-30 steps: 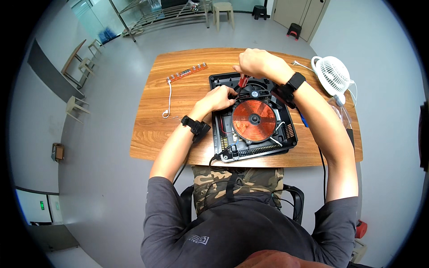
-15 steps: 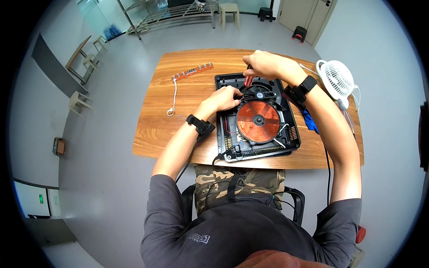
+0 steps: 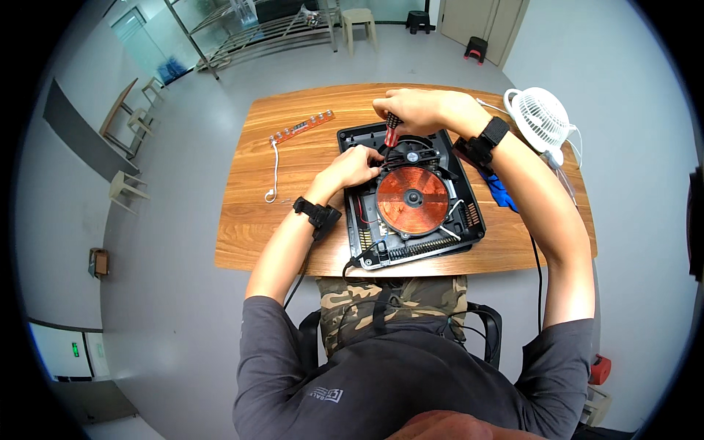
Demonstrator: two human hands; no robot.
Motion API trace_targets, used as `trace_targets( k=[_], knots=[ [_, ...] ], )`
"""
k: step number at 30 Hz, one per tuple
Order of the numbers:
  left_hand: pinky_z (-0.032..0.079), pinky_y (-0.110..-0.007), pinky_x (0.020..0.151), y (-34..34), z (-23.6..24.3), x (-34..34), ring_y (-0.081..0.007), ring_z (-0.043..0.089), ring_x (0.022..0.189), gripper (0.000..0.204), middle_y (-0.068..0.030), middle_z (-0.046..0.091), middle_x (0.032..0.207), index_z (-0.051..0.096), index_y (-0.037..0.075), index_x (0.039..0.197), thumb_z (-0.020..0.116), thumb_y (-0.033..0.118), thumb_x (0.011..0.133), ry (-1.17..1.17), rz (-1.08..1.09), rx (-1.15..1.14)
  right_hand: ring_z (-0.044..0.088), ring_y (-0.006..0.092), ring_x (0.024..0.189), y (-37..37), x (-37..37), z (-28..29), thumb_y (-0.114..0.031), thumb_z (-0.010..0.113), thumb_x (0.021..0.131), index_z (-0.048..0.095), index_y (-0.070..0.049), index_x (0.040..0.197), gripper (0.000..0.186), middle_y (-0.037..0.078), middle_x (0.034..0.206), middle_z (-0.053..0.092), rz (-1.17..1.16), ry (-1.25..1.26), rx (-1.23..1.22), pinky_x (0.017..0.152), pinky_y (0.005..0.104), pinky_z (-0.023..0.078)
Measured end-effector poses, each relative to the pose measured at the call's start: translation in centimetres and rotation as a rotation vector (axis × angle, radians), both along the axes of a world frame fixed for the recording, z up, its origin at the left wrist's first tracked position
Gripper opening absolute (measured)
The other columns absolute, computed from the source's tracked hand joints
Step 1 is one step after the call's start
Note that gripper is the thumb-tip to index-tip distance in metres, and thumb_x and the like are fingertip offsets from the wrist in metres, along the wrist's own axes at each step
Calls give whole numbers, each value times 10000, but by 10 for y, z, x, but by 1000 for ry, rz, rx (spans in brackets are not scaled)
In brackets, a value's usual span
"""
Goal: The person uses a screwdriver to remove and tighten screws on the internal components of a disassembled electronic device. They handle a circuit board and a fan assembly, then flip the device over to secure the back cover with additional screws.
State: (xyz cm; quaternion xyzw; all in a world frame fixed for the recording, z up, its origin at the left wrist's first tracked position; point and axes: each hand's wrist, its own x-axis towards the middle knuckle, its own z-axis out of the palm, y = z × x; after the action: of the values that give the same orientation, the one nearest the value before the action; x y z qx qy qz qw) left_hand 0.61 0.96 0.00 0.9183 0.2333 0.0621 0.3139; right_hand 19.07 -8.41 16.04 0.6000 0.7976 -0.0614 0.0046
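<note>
Apparently screwing or unscrewing inside the open black housing (image 3: 422, 251) on the bench (image 3: 304, 165), right hand (image 3: 416, 110) grip wrapped around a red-handled screwdriver (image 3: 391, 135); resting left hand (image 3: 358, 167) near the tool, cannot tell whether pinching anything; next, probably needing steady downward pressure.

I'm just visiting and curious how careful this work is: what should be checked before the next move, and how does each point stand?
1. Tool gripped: ok; the right hand holds the red-handled tool.
2. Tool tip seated: cannot tell; it is too small to make out.
3. Left hand well away from the tool: not ok; it is close beside.
4. Copper-coloured coil inside the black housing: ok.
5. Button strip apart from the housing: ok; it lies on the table.
</note>
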Motion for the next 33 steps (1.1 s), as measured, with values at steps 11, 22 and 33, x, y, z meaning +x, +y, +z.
trace_targets(
  k=[11, 22, 33],
  knots=[
    [566, -396, 881, 2, -10, 0, -320, 742, 974, 427, -244, 752, 1036, 719, 10, 1242, 734, 214, 868, -28, -8, 43, 738, 378, 890, 16, -29, 4, -439, 676, 957, 758, 31, 935, 478, 237, 932, 744, -233, -104, -55, 821, 459, 591],
    [565, -400, 914, -2, 2, -2, -322, 738, 1023, 428, -253, 744, 1079, 712, -2, 1241, 727, 213, 872, 11, 14, 2, 731, 347, 797, 9, -22, 13, -260, 724, 935, 650, 38, 996, 313, 181, 917, 756, -96, -43, -159, 691, 435, 576],
    [547, -412, 974, -6, 5, -3, -346, 714, 1093, 425, -250, 732, 1140, 715, 7, 1243, 718, 223, 877, 31, 38, -8, 743, 347, 949, 19, -42, 13, -383, 644, 982, 758, -1, 1058, 406, 200, 1000, 757, -366, -142, -149, 827, 468, 589]
  ],
)
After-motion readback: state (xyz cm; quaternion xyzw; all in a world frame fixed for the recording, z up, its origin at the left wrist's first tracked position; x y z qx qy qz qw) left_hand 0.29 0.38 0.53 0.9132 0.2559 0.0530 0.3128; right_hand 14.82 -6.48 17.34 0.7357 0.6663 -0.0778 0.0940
